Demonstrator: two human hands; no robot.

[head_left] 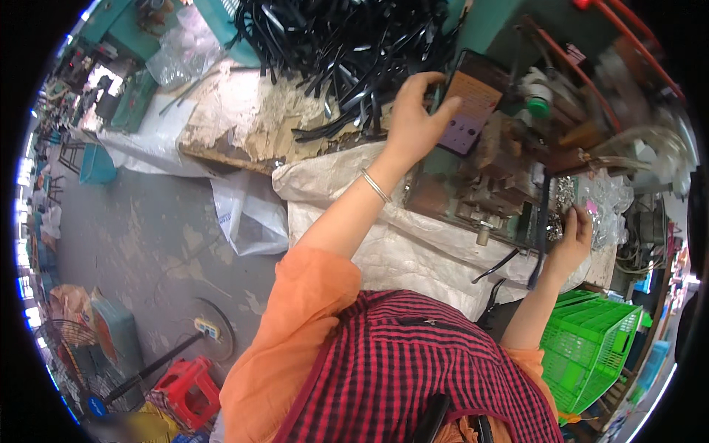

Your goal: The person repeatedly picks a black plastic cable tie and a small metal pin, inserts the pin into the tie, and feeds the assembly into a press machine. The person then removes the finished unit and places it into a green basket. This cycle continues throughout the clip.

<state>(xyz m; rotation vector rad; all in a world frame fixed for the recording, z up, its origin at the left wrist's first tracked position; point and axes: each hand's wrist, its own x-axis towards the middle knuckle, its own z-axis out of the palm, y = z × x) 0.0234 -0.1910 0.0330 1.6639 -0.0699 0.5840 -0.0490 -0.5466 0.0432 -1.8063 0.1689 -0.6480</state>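
Two hands work at a rusty bench machine: the right hand pinches something small and unclear beside a heap of shiny metal pieces. Farther off, the left hand curls loosely, fingertips hidden against a black strip from the tangled pile on the worn wooden board.

Your left hand: raised at the edge of the pile of black strips, fingers curled by the orange-brown panel of the rusty bench machine; a thin bangle sits on that wrist.

Your right hand: at the machine's right side, fingertips in a clear bag of small shiny metal parts, one black strip standing upright just beside it.

Under the machine: a white sack draped over the worn, peeling bench top.

Lower right: green plastic crate.

Floor, lower left: red stool, fan.
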